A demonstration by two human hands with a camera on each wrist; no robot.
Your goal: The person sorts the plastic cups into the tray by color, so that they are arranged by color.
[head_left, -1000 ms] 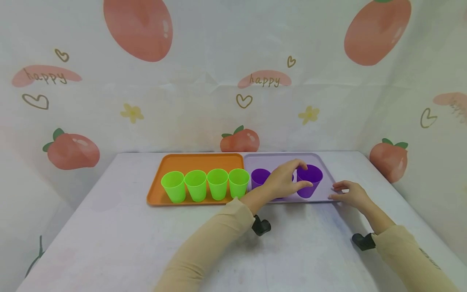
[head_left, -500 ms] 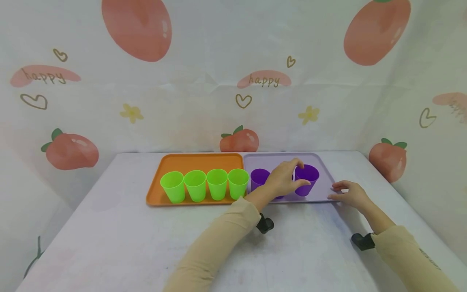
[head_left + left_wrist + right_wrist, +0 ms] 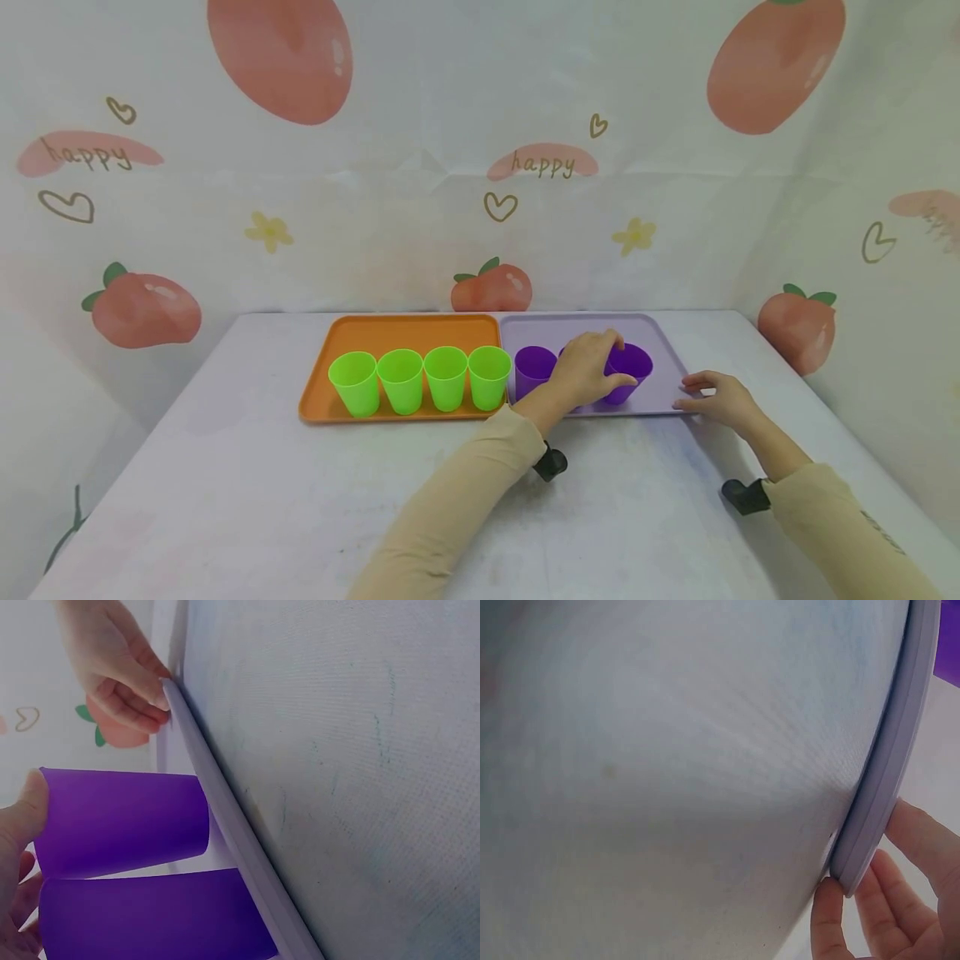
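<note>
My left hand (image 3: 588, 367) holds the rightmost purple cup (image 3: 632, 363) near its rim, with the thumb at the rim in the left wrist view. That cup (image 3: 124, 817) stands right beside another purple cup (image 3: 150, 915). Both are over the light purple tray (image 3: 667, 392), near its front edge. A further purple cup (image 3: 534, 367) stands at the tray's left, and my left hand partly hides the row between. At the tray's front right corner, my right hand (image 3: 723, 402) grips the rim (image 3: 885, 772), its thumb and fingers around the corner.
An orange tray (image 3: 405, 329) lies against the light purple tray's left side. Along its front stands a row of several upright green cups (image 3: 357, 385). A patterned cloth backdrop (image 3: 390, 217) rises behind the white table (image 3: 247, 467).
My left hand has moved the rightmost purple cup left, toward the other purple cups; it overlaps my hand more now. The right hand stays at the tray corner.
</note>
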